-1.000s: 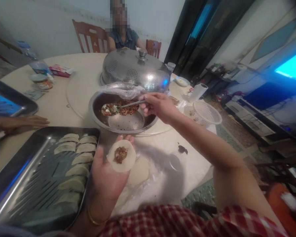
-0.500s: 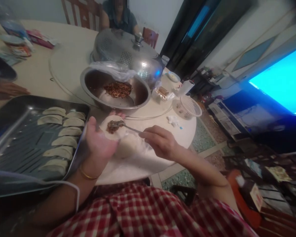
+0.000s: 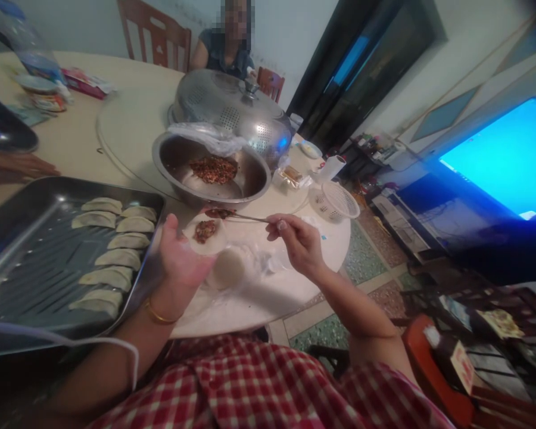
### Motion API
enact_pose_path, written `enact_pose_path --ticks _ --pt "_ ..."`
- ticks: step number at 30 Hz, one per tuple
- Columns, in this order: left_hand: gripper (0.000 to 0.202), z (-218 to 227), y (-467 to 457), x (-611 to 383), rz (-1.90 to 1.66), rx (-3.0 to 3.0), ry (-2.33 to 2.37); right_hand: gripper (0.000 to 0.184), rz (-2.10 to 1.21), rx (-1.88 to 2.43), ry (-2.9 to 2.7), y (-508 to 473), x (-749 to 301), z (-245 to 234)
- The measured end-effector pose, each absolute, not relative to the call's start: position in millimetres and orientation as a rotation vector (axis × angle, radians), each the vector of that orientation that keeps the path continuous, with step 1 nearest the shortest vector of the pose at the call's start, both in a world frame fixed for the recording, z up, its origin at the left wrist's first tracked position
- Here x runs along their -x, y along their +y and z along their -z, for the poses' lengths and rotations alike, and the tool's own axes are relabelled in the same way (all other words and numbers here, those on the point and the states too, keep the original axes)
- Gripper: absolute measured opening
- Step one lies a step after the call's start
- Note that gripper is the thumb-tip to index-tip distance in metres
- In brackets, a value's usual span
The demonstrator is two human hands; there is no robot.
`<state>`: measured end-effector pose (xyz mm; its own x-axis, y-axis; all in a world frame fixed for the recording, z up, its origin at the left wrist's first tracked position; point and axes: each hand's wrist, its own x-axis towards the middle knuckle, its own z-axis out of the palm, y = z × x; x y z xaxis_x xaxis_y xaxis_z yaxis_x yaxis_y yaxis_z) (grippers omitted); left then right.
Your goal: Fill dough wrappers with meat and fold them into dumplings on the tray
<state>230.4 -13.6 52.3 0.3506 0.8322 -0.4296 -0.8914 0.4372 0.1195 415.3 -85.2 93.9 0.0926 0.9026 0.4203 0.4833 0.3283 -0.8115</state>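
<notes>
My left hand (image 3: 181, 259) lies palm up and cupped under a round dumpling wrapper (image 3: 204, 235) with a dab of meat filling in its middle. My right hand (image 3: 295, 241) pinches the handle of a metal spoon (image 3: 234, 215); the spoon's bowl carries some filling and hovers just above the wrapper's far edge. A steel bowl of minced filling (image 3: 212, 173) stands right behind both hands. A stack of spare wrappers (image 3: 227, 268) lies on plastic on the table under my hands.
A steel tray (image 3: 36, 262) with several folded dumplings sits at my left. Behind the bowl is a perforated metal lid (image 3: 232, 113). A white basket (image 3: 335, 202) stands near the table's right edge. Another person's hand (image 3: 13, 167) rests at far left; a person sits opposite.
The spoon went from the filling bowl to the wrapper, laid filling on it, and has now lifted slightly off toward the bowl. The view shifted.
</notes>
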Motion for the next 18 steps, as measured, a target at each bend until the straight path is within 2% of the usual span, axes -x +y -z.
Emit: enact_pose_path --ticks 8,18 --pt "0.062 -52.5 -15.6 -231.9 -1.095 0.134 0.486 0.051 -0.643 1.321 -1.542 -78.8 -406.3 -84.3" --pt "0.062 -48.9 -14.1 -231.2 -1.113 0.120 0.491 0.049 -0.646 1.281 -1.419 -75.0 -408.8 -83.5"
